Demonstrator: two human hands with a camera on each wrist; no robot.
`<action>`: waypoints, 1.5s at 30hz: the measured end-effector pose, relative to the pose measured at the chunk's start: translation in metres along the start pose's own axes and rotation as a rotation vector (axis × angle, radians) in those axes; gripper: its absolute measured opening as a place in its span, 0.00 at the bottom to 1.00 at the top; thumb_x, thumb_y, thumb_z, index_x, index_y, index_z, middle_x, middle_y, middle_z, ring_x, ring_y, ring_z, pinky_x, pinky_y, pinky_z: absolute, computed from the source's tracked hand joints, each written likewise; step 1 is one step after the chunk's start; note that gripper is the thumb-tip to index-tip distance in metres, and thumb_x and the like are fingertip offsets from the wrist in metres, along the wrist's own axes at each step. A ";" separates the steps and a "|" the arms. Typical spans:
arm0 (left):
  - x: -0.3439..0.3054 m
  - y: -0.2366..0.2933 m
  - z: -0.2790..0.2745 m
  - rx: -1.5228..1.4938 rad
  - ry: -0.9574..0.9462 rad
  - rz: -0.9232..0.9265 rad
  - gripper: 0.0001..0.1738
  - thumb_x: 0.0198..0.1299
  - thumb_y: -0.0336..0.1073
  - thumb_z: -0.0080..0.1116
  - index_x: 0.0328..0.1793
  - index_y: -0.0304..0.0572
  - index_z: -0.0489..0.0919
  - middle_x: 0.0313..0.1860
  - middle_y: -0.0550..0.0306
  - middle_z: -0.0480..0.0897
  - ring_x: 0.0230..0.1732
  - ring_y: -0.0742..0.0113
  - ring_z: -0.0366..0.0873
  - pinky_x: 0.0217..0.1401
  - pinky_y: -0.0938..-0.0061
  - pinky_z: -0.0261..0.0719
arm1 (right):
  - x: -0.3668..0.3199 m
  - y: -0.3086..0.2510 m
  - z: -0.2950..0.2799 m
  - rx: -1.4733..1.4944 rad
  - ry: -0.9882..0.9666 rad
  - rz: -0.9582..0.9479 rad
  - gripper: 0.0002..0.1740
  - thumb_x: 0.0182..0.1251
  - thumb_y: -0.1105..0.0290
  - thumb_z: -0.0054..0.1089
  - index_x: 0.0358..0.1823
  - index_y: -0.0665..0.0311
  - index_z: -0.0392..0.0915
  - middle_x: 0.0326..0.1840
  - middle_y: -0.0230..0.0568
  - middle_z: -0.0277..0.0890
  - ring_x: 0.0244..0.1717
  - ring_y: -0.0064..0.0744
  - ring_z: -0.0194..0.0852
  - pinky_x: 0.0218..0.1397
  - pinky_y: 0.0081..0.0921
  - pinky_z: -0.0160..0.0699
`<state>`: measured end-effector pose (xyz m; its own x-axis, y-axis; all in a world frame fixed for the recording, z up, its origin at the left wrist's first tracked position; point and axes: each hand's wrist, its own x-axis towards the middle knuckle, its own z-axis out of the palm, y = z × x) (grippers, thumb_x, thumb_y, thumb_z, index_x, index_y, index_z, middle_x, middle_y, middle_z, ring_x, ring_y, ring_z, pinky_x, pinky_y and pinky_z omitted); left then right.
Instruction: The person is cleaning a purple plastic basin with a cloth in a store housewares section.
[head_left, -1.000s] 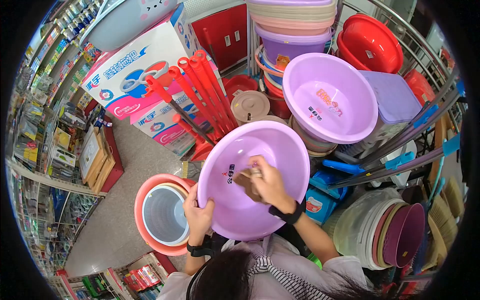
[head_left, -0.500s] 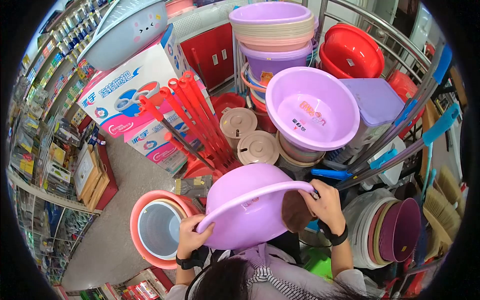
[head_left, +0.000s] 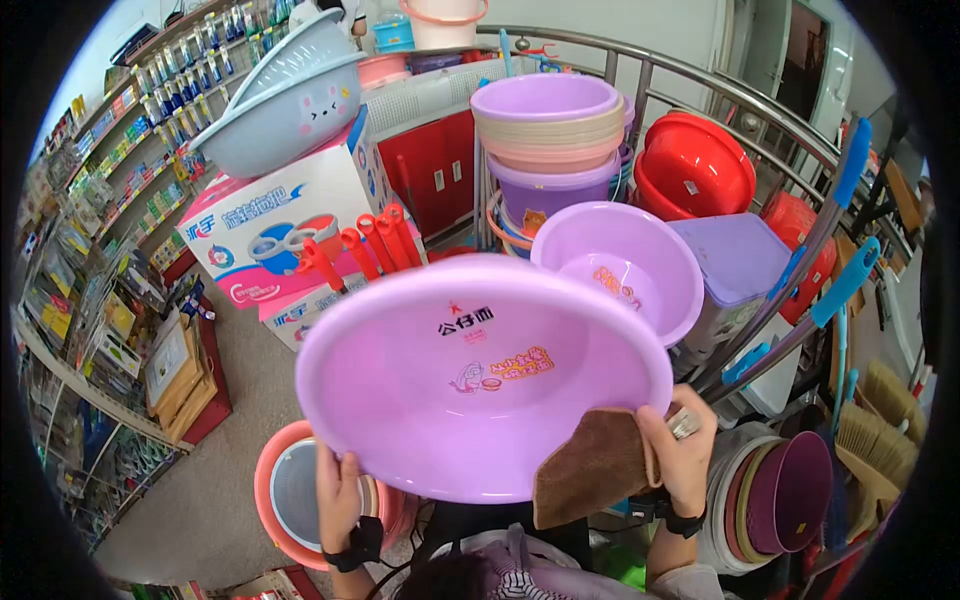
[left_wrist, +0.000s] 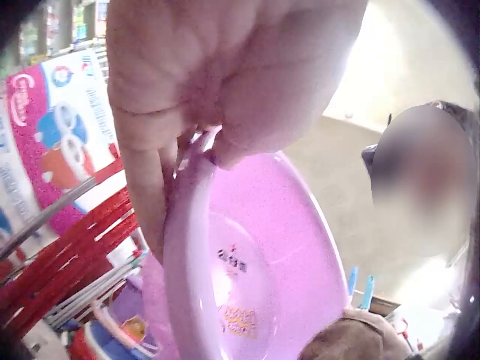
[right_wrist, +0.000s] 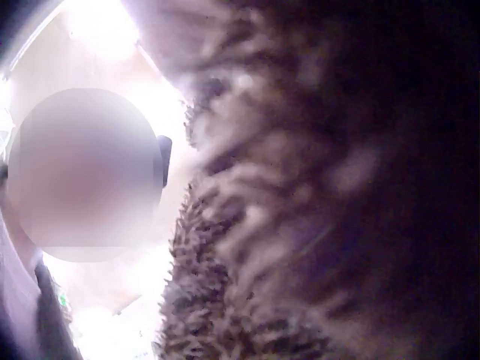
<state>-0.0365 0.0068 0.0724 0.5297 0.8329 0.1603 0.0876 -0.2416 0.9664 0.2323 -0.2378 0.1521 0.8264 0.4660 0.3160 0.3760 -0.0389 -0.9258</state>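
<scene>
A purple basin [head_left: 420, 430] is held up in front of the body, its printed inside tilted toward the head camera. My left hand [head_left: 338, 495] grips its rim at the lower left. In the left wrist view the thumb and fingers of that hand [left_wrist: 217, 82] lie on either side of the basin's rim [left_wrist: 187, 255]. At the lower right of the basin, my right hand [head_left: 682, 455] holds the rim together with a brown cloth [head_left: 590, 465], which hangs down over the basin's edge. Fuzzy brown cloth [right_wrist: 210, 277] fills much of the right wrist view.
Behind stands another purple basin [head_left: 640, 250], with stacked tubs [head_left: 545, 150] and red basins [head_left: 700, 165] farther back. Mop boxes [head_left: 290, 240] and red handles [head_left: 375, 245] are at left. A pink tub [head_left: 275, 520] is low left; nested buckets [head_left: 800, 490] are right, below blue-tipped poles [head_left: 845, 285].
The right hand, earlier inside the basin with the cloth, moved out to the right rim. The basin turned through a side tilt and rose, its inside now facing the head camera. The left hand kept its rim.
</scene>
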 end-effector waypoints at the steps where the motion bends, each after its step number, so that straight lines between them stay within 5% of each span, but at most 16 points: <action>1: 0.007 0.007 -0.007 -0.067 -0.006 -0.006 0.33 0.73 0.36 0.45 0.78 0.29 0.50 0.71 0.45 0.65 0.66 0.62 0.66 0.68 0.69 0.64 | 0.005 -0.008 -0.001 0.053 0.023 -0.053 0.05 0.62 0.76 0.65 0.34 0.68 0.76 0.24 0.25 0.74 0.23 0.11 0.66 0.25 0.14 0.62; 3: 0.034 0.017 -0.022 0.223 0.081 0.352 0.40 0.73 0.40 0.46 0.81 0.30 0.40 0.80 0.43 0.50 0.77 0.58 0.53 0.77 0.67 0.51 | 0.016 -0.027 -0.001 0.297 0.040 0.001 0.08 0.64 0.74 0.63 0.39 0.71 0.76 0.32 0.28 0.74 0.31 0.11 0.68 0.35 0.15 0.67; 5: 0.064 0.065 -0.013 0.022 0.092 0.563 0.43 0.72 0.44 0.47 0.81 0.31 0.38 0.82 0.43 0.44 0.82 0.58 0.40 0.80 0.66 0.38 | 0.034 -0.036 0.002 0.273 0.115 -0.153 0.09 0.65 0.72 0.61 0.42 0.71 0.77 0.35 0.30 0.75 0.36 0.13 0.69 0.42 0.16 0.69; 7: 0.103 0.084 -0.015 0.037 0.182 0.641 0.42 0.72 0.42 0.47 0.81 0.33 0.38 0.81 0.45 0.49 0.80 0.58 0.49 0.79 0.66 0.46 | 0.058 -0.049 0.001 0.245 0.185 -0.185 0.11 0.66 0.69 0.62 0.43 0.69 0.77 0.36 0.30 0.76 0.39 0.14 0.70 0.46 0.17 0.69; 11: 0.176 0.142 0.016 -0.455 0.072 0.632 0.38 0.71 0.34 0.48 0.81 0.35 0.43 0.75 0.46 0.62 0.69 0.63 0.67 0.71 0.68 0.63 | 0.136 -0.070 -0.001 0.329 0.237 -0.248 0.14 0.71 0.62 0.58 0.45 0.66 0.78 0.38 0.33 0.78 0.39 0.20 0.78 0.46 0.21 0.76; 13: 0.204 0.166 0.030 -0.429 -0.047 0.627 0.39 0.70 0.32 0.49 0.81 0.35 0.44 0.72 0.46 0.65 0.67 0.64 0.69 0.69 0.70 0.66 | 0.183 -0.074 -0.008 0.462 0.151 -0.218 0.12 0.68 0.65 0.60 0.44 0.67 0.80 0.36 0.32 0.81 0.34 0.21 0.80 0.39 0.21 0.79; 19: 0.289 0.209 0.077 -0.346 -0.263 0.703 0.37 0.68 0.28 0.50 0.80 0.36 0.49 0.69 0.46 0.69 0.63 0.63 0.73 0.63 0.70 0.74 | 0.302 -0.088 -0.031 0.518 -0.005 -0.255 0.10 0.66 0.68 0.61 0.38 0.69 0.80 0.35 0.37 0.83 0.33 0.27 0.83 0.38 0.24 0.83; 24: 0.416 0.236 0.133 -0.226 -0.343 0.631 0.33 0.70 0.26 0.45 0.80 0.42 0.52 0.63 0.41 0.74 0.53 0.58 0.81 0.55 0.62 0.85 | 0.398 -0.094 -0.019 0.492 0.207 -0.214 0.11 0.63 0.67 0.66 0.39 0.69 0.80 0.38 0.39 0.82 0.36 0.29 0.83 0.41 0.29 0.84; 26: 0.445 0.246 0.156 -0.212 -0.309 0.528 0.31 0.70 0.26 0.44 0.79 0.43 0.57 0.58 0.42 0.78 0.46 0.57 0.84 0.51 0.59 0.86 | 0.437 -0.083 -0.010 0.412 0.330 -0.266 0.11 0.55 0.66 0.68 0.24 0.65 0.77 0.25 0.35 0.76 0.25 0.29 0.75 0.28 0.29 0.76; 29: 0.497 0.239 0.187 -0.319 -0.269 0.377 0.28 0.68 0.26 0.44 0.76 0.38 0.62 0.54 0.43 0.80 0.42 0.57 0.85 0.47 0.61 0.88 | 0.461 -0.073 0.012 0.408 0.418 -0.295 0.09 0.47 0.72 0.66 0.17 0.62 0.73 0.23 0.32 0.71 0.22 0.24 0.65 0.23 0.28 0.63; 31: 0.622 0.192 0.214 -0.081 -0.165 0.618 0.28 0.66 0.24 0.44 0.74 0.31 0.64 0.49 0.45 0.82 0.39 0.60 0.85 0.41 0.65 0.87 | 0.493 -0.048 0.015 0.403 0.391 -0.237 0.08 0.45 0.73 0.65 0.17 0.63 0.72 0.23 0.34 0.71 0.22 0.27 0.68 0.24 0.29 0.67; 33: 0.649 0.160 0.231 -0.203 -0.169 0.576 0.27 0.67 0.26 0.46 0.72 0.24 0.63 0.46 0.49 0.83 0.37 0.68 0.82 0.36 0.74 0.81 | 0.492 -0.037 0.025 0.465 0.382 -0.128 0.08 0.47 0.74 0.64 0.19 0.64 0.72 0.25 0.38 0.73 0.24 0.30 0.71 0.27 0.35 0.76; 37: 0.621 0.140 0.256 -0.534 -0.126 0.442 0.28 0.64 0.26 0.52 0.69 0.19 0.65 0.62 0.40 0.77 0.61 0.61 0.76 0.65 0.73 0.71 | 0.549 0.014 0.032 0.690 0.282 -0.124 0.08 0.51 0.72 0.64 0.21 0.64 0.74 0.26 0.38 0.74 0.25 0.30 0.71 0.31 0.34 0.74; 40: 0.602 0.131 0.262 -0.466 -0.173 0.363 0.28 0.62 0.23 0.53 0.68 0.16 0.65 0.63 0.39 0.76 0.61 0.60 0.76 0.65 0.72 0.70 | 0.555 0.031 0.044 0.528 0.332 -0.033 0.07 0.49 0.71 0.65 0.23 0.66 0.77 0.28 0.40 0.76 0.27 0.31 0.72 0.30 0.30 0.71; 44: 0.617 0.098 0.268 -0.309 -0.299 0.422 0.26 0.61 0.32 0.56 0.66 0.27 0.73 0.61 0.41 0.79 0.60 0.55 0.77 0.65 0.69 0.70 | 0.544 0.061 0.053 0.138 0.125 -0.146 0.11 0.43 0.65 0.67 0.18 0.66 0.80 0.21 0.38 0.77 0.26 0.31 0.75 0.32 0.31 0.72; 45: 0.629 0.088 0.272 0.042 -0.306 0.403 0.24 0.60 0.38 0.55 0.61 0.37 0.79 0.60 0.43 0.80 0.59 0.51 0.78 0.66 0.67 0.69 | 0.544 0.070 0.056 -0.039 0.124 -0.111 0.12 0.44 0.63 0.67 0.18 0.67 0.81 0.19 0.38 0.78 0.26 0.32 0.77 0.34 0.30 0.74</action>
<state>0.5344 0.3741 0.2031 0.7510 0.4865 0.4465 -0.1446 -0.5386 0.8300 0.6849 0.0620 0.2473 0.8232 0.3572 0.4413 0.4817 -0.0282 -0.8759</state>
